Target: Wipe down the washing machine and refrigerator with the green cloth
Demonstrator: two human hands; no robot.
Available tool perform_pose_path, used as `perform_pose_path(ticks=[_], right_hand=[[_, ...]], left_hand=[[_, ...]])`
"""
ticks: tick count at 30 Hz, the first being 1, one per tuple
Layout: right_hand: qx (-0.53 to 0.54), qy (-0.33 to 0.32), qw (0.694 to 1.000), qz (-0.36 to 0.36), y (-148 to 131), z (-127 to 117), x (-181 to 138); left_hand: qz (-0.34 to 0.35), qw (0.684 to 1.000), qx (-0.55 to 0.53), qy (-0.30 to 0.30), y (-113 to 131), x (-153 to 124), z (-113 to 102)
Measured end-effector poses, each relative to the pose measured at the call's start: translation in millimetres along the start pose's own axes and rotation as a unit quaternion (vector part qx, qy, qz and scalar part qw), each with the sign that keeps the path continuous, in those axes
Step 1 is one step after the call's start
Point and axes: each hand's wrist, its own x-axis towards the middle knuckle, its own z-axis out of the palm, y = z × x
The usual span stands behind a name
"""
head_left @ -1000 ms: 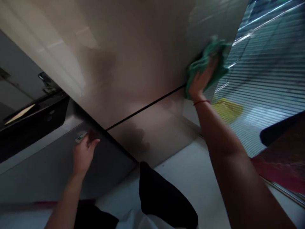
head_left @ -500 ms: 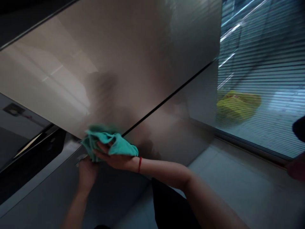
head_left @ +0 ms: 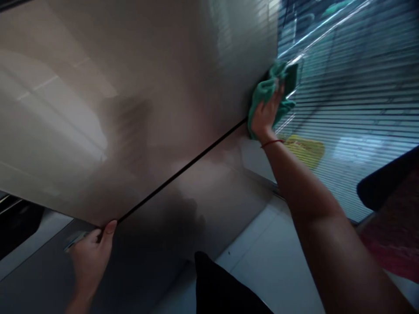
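Observation:
A crumpled green cloth [head_left: 262, 93] is in my right hand [head_left: 268, 115], pressed at the far right edge of a glossy beige-grey door [head_left: 176, 87]. My fingers lie over the cloth, near the end of the dark gap [head_left: 183, 170] that runs between this door and the panel below. At the lower left, my left hand [head_left: 93, 250] is closed on the door's near corner, its thumb up beside the gap. A small shiny piece [head_left: 76, 240], too unclear to name, shows behind its knuckles.
To the right stands a ribbed glass panel [head_left: 356, 109], with a blurred yellow item [head_left: 306, 150] behind it. Pale tiled floor [head_left: 262, 257] lies below. A dark recess [head_left: 19, 222] opens at the left. Dark and reddish fabric [head_left: 393, 226] shows at the right edge.
My right hand has carried the cloth along the gap, from the near left corner to the far right edge. My left hand has shifted slightly left and down in view.

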Motion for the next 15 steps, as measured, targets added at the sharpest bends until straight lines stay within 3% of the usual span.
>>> perform_pose_path(ticks=[2,4,6,8,10,13,15], right_hand=[[0.0,-0.003,0.997,0.077,11,-2,28],[-0.002,-0.016,0.991,0.13,7,0,31],[-0.002,-0.015,0.987,0.159,-14,8,1],[-0.01,0.006,0.989,0.148,-50,23,-62],[-0.021,0.031,0.996,0.077,-96,39,-151],[-0.002,0.003,0.99,-0.141,-169,53,-288],[0.008,-0.108,0.925,-0.365,-207,53,-344]], left_hand=[[0.007,1.0,-0.005,-0.012,-4,2,3],[0.009,1.0,-0.015,-0.024,-6,4,5],[0.019,0.999,-0.028,-0.03,-5,6,6],[0.03,0.998,-0.042,-0.038,-2,5,7],[0.033,0.996,-0.059,-0.053,2,5,7],[0.022,0.993,-0.083,-0.076,8,7,5],[0.016,0.99,-0.108,-0.094,7,12,3]])
